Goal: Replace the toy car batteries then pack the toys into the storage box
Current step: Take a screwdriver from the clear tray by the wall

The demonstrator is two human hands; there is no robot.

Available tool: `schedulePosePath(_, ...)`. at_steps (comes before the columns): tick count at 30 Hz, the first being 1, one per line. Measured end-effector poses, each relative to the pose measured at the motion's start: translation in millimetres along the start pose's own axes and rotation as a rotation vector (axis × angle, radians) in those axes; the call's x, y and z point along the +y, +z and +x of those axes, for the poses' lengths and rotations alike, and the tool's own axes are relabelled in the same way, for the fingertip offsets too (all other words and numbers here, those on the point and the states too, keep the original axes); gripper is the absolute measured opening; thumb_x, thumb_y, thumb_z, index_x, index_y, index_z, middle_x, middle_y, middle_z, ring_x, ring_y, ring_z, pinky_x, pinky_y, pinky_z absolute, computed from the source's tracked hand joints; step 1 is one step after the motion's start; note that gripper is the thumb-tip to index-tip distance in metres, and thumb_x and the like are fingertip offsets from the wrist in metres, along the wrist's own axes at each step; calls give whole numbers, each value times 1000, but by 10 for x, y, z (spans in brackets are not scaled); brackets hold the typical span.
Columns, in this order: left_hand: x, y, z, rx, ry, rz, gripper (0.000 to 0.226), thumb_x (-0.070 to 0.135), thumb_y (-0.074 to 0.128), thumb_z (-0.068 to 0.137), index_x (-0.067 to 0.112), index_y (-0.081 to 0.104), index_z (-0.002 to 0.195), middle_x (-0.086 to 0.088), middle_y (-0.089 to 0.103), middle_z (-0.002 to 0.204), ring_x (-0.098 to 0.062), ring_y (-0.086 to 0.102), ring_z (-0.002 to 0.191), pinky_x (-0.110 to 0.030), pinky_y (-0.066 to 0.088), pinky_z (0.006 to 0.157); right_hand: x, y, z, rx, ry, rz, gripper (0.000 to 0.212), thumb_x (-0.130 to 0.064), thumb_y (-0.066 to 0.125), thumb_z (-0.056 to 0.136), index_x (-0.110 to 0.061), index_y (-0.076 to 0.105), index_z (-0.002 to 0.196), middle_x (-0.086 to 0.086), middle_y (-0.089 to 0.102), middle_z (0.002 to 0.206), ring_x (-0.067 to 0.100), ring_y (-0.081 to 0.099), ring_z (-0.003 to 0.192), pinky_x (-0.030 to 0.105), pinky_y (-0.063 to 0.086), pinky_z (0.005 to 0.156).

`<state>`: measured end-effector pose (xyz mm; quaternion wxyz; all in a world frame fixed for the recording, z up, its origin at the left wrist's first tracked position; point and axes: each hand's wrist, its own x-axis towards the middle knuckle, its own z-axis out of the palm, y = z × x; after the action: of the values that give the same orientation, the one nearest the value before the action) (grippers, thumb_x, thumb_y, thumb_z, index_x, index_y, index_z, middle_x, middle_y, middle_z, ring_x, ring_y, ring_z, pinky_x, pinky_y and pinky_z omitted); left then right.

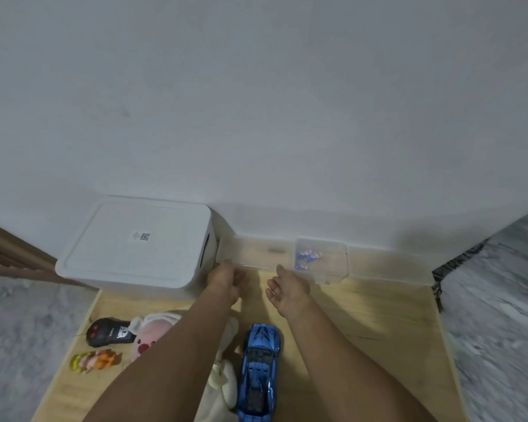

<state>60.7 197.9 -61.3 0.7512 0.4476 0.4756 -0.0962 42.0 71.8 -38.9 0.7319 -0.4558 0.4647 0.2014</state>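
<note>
We are working on a light wooden tabletop (378,330) set against a plain white wall (256,102). Our left hand (226,280) is curling loosely beside a clear plastic tray (250,254); whether it is gripping anything, we cannot tell. Our right hand (288,289) is spreading open, empty, beside a small clear plastic case (323,260) holding blue batteries (307,255). The shiny blue toy car (258,370) is lying between our forearms. The lidded white plastic storage box (137,245) is standing at the rear left.
</note>
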Motion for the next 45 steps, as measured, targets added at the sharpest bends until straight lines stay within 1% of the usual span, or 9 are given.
schedulePosePath(6,54,-34,89,-67,-64,-25,14,14,46,101,7,55,94,-9,54,75,-20,54,66,-29,54,51,1,151,67,63,7,-2,29,-22,59,94,-4,58,117,7,66,107,16,64,91,29,54,71)
schedulePosePath(9,61,-31,116,-85,-76,-31,13,7,43,100,6,55,95,-10,54,77,-20,55,68,-26,55,50,9,163,81,57,-2,-7,25,-22,57,95,-6,60,114,5,65,94,15,62,83,29,52,66)
schedulePosePath(16,51,11,129,-82,-35,-65,20,2,38,100,4,53,87,-12,53,78,-20,54,70,-28,51,66,52,169,67,84,-33,-30,25,-25,57,95,-7,60,112,6,66,99,18,65,87,30,53,66)
schedulePosePath(20,76,3,84,-89,-33,-91,22,3,34,101,1,53,88,-13,53,77,-21,54,69,-24,55,53,26,201,10,69,-26,-25,30,-24,52,98,-10,55,124,8,64,115,16,65,86,31,51,70)
schedulePosePath(24,63,0,25,-95,-28,-90,25,-7,35,92,2,57,83,-14,56,78,-23,56,70,-28,53,62,-15,209,-47,63,-13,-29,32,-20,51,98,-10,53,128,10,63,123,18,66,85,29,50,66)
schedulePosePath(28,47,-29,-139,-113,4,-98,24,12,38,98,7,59,86,-13,58,77,-25,56,71,-34,49,66,-86,202,-122,61,-28,-17,25,-20,55,97,-6,58,117,10,66,112,19,68,81,28,51,61)
schedulePosePath(34,-25,-34,-265,108,365,625,46,21,51,81,2,54,123,-18,67,109,-36,63,99,-46,52,90,-188,195,-176,42,-69,48,9,-13,63,90,-6,63,95,6,67,81,18,65,74,29,50,61)
schedulePosePath(40,-132,-66,-439,109,748,1238,60,12,57,83,8,35,138,-15,26,149,-32,40,129,-37,41,97,-303,270,-188,4,-229,126,18,7,52,89,-6,62,80,9,60,70,18,55,60,30,47,58)
schedulePosePath(45,-165,-157,-358,-99,656,1546,85,15,55,88,10,2,154,-8,-3,163,-26,4,150,-37,22,117,-189,267,-29,144,-706,-542,25,-14,57,89,-15,66,65,2,63,69,25,64,73,36,53,72)
